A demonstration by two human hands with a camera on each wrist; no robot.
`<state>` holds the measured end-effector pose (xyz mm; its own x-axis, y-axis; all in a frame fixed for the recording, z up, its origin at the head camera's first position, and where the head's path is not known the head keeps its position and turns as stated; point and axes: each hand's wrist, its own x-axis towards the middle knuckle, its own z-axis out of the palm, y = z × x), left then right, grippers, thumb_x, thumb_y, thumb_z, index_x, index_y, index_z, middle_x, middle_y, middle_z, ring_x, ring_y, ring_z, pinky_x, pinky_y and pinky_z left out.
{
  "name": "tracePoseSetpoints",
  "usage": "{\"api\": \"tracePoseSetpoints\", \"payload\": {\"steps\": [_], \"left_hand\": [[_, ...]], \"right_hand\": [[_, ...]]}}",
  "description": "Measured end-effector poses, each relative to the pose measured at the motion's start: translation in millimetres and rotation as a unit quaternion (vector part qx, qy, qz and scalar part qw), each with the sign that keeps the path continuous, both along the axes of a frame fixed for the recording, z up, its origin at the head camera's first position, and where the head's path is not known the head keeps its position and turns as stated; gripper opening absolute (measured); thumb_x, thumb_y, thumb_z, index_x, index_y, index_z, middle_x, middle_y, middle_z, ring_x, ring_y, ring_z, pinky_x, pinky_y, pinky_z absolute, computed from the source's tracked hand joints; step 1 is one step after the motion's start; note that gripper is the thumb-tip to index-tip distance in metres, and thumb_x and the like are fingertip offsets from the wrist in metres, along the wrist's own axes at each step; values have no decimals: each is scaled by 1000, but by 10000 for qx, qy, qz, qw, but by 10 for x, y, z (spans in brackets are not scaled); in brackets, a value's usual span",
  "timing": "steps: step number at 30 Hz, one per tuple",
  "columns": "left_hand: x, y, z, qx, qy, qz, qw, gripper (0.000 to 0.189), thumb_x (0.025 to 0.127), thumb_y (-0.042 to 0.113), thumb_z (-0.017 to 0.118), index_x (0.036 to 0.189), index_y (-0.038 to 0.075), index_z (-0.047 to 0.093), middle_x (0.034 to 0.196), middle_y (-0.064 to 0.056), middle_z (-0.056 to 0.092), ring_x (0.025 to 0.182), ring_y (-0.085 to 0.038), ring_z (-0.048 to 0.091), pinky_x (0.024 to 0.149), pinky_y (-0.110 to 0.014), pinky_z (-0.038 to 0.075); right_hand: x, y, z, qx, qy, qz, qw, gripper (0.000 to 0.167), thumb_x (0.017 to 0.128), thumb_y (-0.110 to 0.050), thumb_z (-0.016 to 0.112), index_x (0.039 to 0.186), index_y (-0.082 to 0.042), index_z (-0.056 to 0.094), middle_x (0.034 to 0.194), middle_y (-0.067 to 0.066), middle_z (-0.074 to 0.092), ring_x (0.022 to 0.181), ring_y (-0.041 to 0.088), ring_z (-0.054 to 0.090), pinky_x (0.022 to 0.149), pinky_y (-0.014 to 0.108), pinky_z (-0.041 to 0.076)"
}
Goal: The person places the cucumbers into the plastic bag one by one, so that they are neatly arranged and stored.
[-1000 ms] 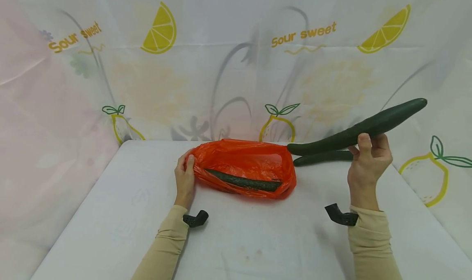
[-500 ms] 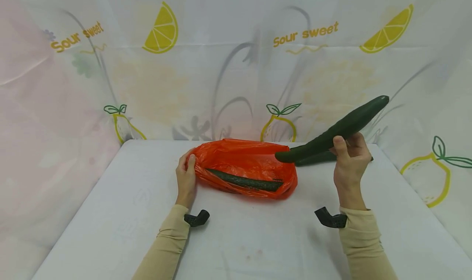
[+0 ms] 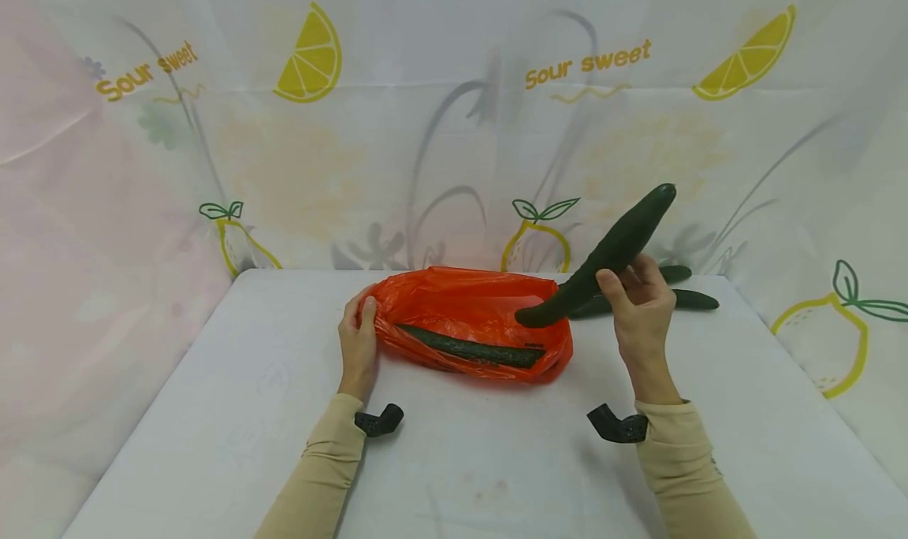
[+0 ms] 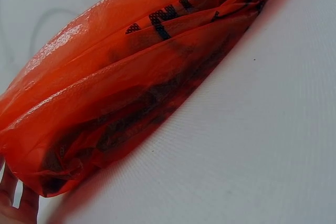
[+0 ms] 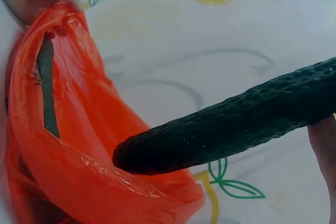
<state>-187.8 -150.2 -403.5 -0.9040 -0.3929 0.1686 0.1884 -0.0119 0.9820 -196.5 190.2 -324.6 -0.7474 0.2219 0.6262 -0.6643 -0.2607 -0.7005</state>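
Observation:
My right hand (image 3: 644, 310) grips a dark green cucumber (image 3: 613, 251) round its middle and holds it aslant above the table. The cucumber's lower tip hangs over the right part of a red plastic bag (image 3: 454, 291); in the right wrist view, the bumpy cucumber (image 5: 231, 124) reaches across the bag's mouth. With fingers behind and thumb in front, my left hand (image 3: 358, 342) holds the bag's left end. Another cucumber (image 3: 471, 348) lies inside the bag along its near side. Seen from the left wrist, the bag (image 4: 121, 66) has dark print and dark shapes showing through.
Behind my right hand, two more cucumbers lie on the white table (image 3: 454, 460): a near cucumber (image 3: 695, 299) and a far cucumber (image 3: 675, 273), both partly covered. A cloth backdrop (image 3: 426, 129) with lemon drawings rises along the table's back edge.
My right hand has moved left with the cucumber, which now tilts more steeply, its lower tip over the bag. Cucumbers behind have come into fuller view. The left hand and bag have hardly moved.

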Motion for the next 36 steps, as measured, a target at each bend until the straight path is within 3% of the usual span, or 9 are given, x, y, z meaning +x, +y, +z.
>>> {"api": "tracePoseSetpoints", "payload": {"steps": [11, 18, 23, 27, 33, 36], "left_hand": [[8, -4, 6, -9, 41, -28, 10000, 39, 100, 17, 45, 135, 1, 48, 138, -14, 49, 132, -22, 41, 114, -35, 28], [3, -8, -1, -21, -17, -24, 10000, 39, 100, 18, 45, 135, 2, 48, 137, -13, 49, 131, -21, 41, 113, -35, 29], [4, -4, 2, -20, -17, -4, 10000, 39, 100, 17, 45, 135, 1, 48, 137, -14, 49, 131, -22, 41, 114, -35, 28], [5, -3, 7, -86, -28, 27, 10000, 39, 100, 18, 45, 134, 2, 49, 137, -14, 50, 131, -22, 42, 114, -35, 28], [-4, -7, -4, -22, 4, 22, 10000, 38, 100, 17, 45, 134, 2, 49, 137, -14, 50, 131, -21, 42, 113, -35, 29], [-26, -16, -32, -15, 6, 6, 10000, 38, 100, 18, 45, 134, 2, 49, 137, -14, 49, 131, -22, 42, 114, -36, 28]], "right_hand": [[9, -79, -34, 1297, -82, -431, 9906, 35, 79, 4, 70, 113, 0, 63, 96, -1, 68, 88, 11, 65, 77, 18, 54], [85, -162, 24, 2257, -221, -965, 9692, 39, 79, 5, 70, 117, 2, 61, 96, -15, 65, 88, 3, 63, 74, 15, 52], [203, -263, 147, 2627, -102, -990, 9597, 37, 79, 6, 69, 115, 6, 60, 97, -19, 61, 86, -1, 62, 75, 14, 51], [238, -328, 186, 2842, 162, -860, 9548, 38, 76, 10, 70, 112, 9, 60, 98, -12, 63, 85, 0, 62, 76, 15, 52], [225, -404, 159, 3372, 734, -940, 9339, 44, 66, 14, 76, 108, 8, 62, 95, 15, 64, 84, 6, 64, 70, 24, 56], [166, -404, 85, 3525, 950, -970, 9259, 48, 64, 11, 79, 109, 3, 64, 96, 14, 65, 84, 10, 63, 67, 29, 57]]}}
